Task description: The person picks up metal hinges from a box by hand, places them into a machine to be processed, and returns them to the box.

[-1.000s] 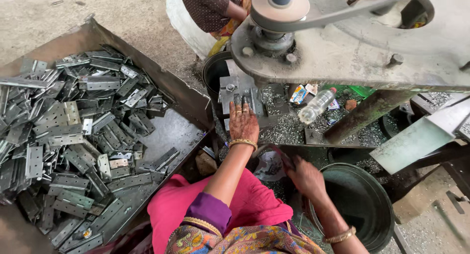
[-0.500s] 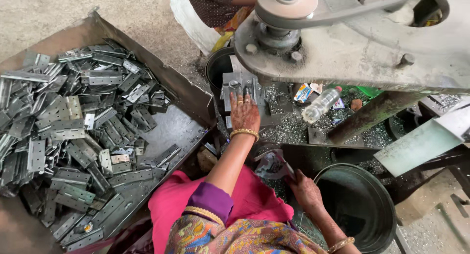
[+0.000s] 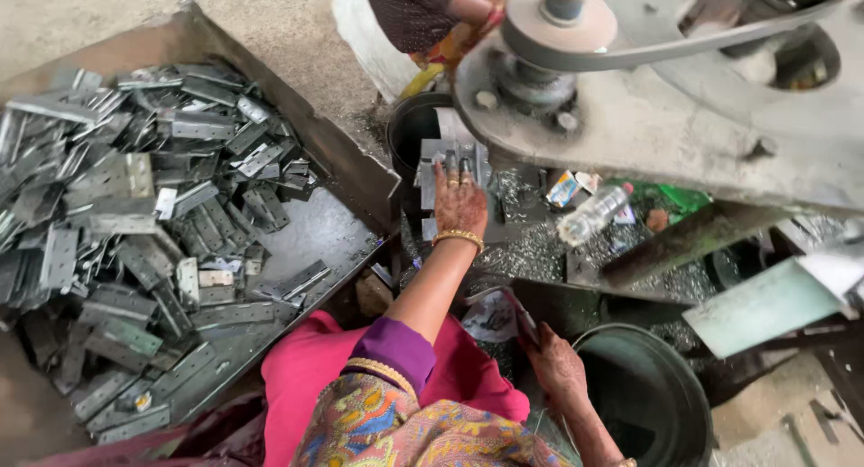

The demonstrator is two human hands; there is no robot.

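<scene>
Two hands are being shown at frame centre and lower right. The left hand (image 3: 461, 202) is being laid flat, fingers extended, on a grey metal piece (image 3: 447, 161) under the press machine (image 3: 666, 116) at upper centre. The right hand (image 3: 558, 368) is being rested beside a dark round bin (image 3: 648, 395), fingers loosely curled, grip unclear. A tray (image 3: 351, 175) of metal hinges (image 3: 135, 215) is filling the left half. A plastic bottle (image 3: 594, 213) is lying right of centre.
</scene>
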